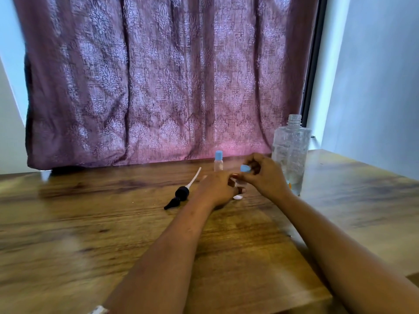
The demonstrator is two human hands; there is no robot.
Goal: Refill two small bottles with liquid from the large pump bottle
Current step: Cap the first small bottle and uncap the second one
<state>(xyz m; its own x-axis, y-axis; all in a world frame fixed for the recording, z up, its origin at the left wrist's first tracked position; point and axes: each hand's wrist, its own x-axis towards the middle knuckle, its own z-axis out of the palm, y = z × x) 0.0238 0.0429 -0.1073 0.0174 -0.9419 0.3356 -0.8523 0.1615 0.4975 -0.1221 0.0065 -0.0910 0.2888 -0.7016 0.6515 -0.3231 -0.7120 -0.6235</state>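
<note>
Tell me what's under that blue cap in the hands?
A small clear bottle, gripped by the left hand; the right hand pinches the blue cap. The hands hide most of it, including its fill.

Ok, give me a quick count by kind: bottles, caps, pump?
Small bottles: 2 (back bottle, held bottle)
Large bottle: 1
Blue caps: 2 (fitted cap, loose cap)
Pump: 1
Total: 6
</note>
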